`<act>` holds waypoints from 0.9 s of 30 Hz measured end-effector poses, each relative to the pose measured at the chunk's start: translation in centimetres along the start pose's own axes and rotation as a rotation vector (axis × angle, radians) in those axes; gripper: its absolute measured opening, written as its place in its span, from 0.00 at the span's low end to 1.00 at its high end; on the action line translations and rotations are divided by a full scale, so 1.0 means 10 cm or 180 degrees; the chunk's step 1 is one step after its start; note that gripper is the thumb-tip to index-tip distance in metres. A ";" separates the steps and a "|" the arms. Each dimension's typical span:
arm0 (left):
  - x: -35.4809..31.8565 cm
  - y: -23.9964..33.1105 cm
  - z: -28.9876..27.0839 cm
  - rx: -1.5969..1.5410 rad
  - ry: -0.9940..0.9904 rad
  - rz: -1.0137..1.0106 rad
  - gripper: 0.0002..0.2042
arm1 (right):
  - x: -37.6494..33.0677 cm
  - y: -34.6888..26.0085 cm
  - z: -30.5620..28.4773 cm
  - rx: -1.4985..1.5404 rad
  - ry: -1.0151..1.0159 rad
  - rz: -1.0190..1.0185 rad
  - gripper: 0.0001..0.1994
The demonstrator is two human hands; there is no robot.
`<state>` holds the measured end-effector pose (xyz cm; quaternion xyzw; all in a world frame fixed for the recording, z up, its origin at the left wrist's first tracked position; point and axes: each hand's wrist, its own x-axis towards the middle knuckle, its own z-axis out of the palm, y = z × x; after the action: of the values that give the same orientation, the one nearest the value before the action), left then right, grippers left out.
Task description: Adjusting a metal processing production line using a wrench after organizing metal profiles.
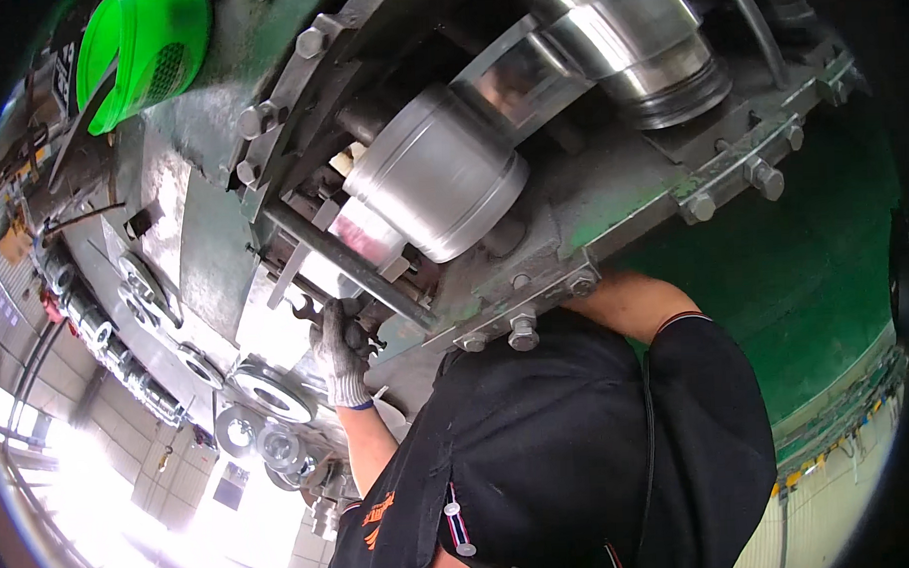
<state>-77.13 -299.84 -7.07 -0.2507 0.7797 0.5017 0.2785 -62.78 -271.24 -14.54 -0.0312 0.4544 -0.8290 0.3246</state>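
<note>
My left hand [343, 354], in a knitted work glove, is closed round a dark open-end wrench [304, 308] beside the machine's lower left corner. One jaw of the wrench sticks out above the fingers. Next to that hand a dark round bar [352, 268] crosses the machine frame. Behind the bar is a shiny steel roller [436, 174] with a flat polished plate. My bare right forearm [635, 303] reaches under the bolted frame edge [575, 280]. The right hand is hidden behind that edge, so its grip does not show.
A larger stepped steel cylinder [631, 47] sits in the frame at upper right. Hex bolts [764, 178] protrude along the frame edges. A bright green plastic basket [151, 59] stands at upper left. Metal rings [273, 392] and other round parts lie on the bench at left.
</note>
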 end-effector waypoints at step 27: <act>-0.04 0.07 0.01 0.0229 -0.0312 0.0210 0.17 | 0.16 -0.02 0.21 -0.0246 0.0154 -0.0131 0.24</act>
<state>-77.31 -299.45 -6.34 -0.1898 0.7904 0.4939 0.3086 -63.43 -273.61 -13.52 -0.0330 0.4931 -0.8178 0.2950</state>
